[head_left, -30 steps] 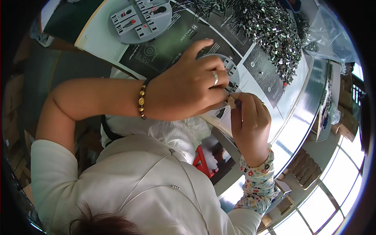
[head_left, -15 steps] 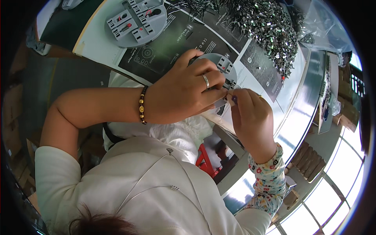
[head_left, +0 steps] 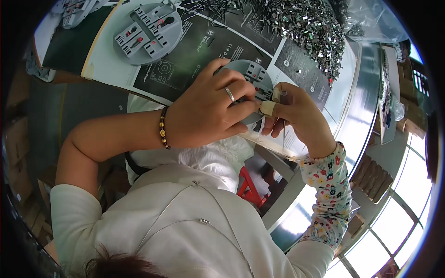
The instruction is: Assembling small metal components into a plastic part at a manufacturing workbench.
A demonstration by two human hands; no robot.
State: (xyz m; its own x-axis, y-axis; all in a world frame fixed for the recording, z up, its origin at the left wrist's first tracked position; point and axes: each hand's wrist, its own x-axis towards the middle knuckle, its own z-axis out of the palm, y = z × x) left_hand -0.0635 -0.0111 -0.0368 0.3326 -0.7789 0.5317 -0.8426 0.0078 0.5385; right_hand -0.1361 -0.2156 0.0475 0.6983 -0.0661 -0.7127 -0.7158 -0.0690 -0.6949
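Note:
A round grey plastic base (head_left: 252, 72) with raised slotted blocks and small red parts lies at the table's near edge. My left hand (head_left: 213, 104) curls over its left side, fingers bent and closed on it, hiding part of it. At its right rim my right hand (head_left: 301, 111) is closed in a pinch. Pale tape (head_left: 267, 108) wraps its finger or thumb. A small shiny tip shows by these fingers, but I cannot make out what they hold. Both hands' fingertips come close together over the base.
Another round grey base (head_left: 148, 34) sits at the far left of the printed sheet (head_left: 199, 51). A heap of small shiny metal pieces (head_left: 315, 37) lies at the far right, beside dark thin strips (head_left: 208, 7). A clear plastic bag (head_left: 375, 21) stands behind.
My right hand has turned and its fingers have shifted, so the taped digit now shows. My left hand stays on the base. The whole view has shifted slightly.

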